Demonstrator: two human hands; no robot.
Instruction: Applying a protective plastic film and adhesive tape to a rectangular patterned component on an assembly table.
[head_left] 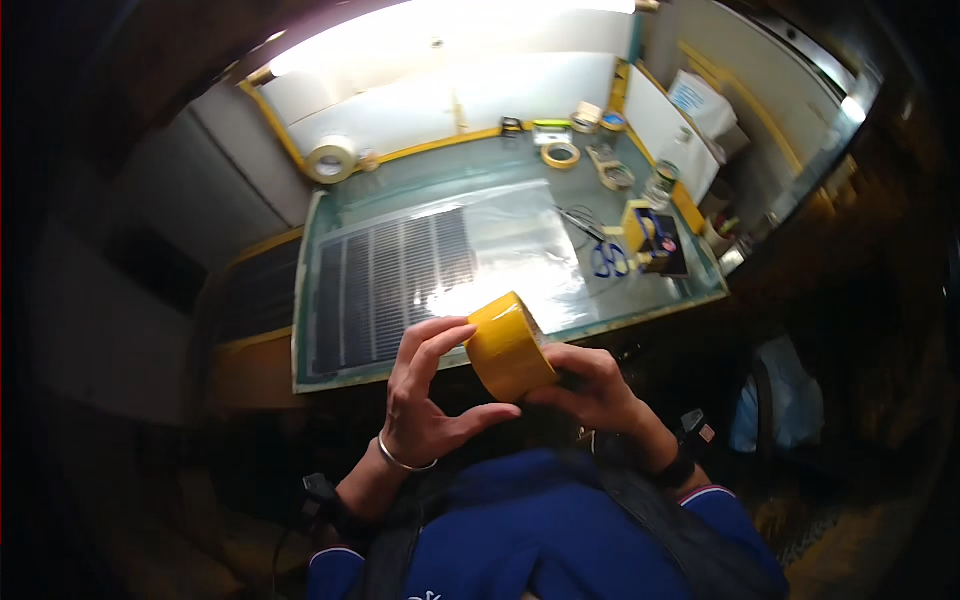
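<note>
My right hand (592,388) grips a wide roll of glossy yellow tape (508,350) by its right side, above the table's front edge. My left hand (428,385) is open at the roll's left side, fingertips at its upper left surface and thumb stretched out below it. Behind the roll, on the glass-topped table, lies a clear sheet (525,225) over a dark striped panel (390,280). The inner side of the roll is mostly hidden.
Blue-handled scissors (607,260) and a yellow tape dispenser (640,228) stand on the table's right. Farther back are a small tape roll (560,155) and a clear jar (661,183). A large white tape roll (332,159) sits at the back left.
</note>
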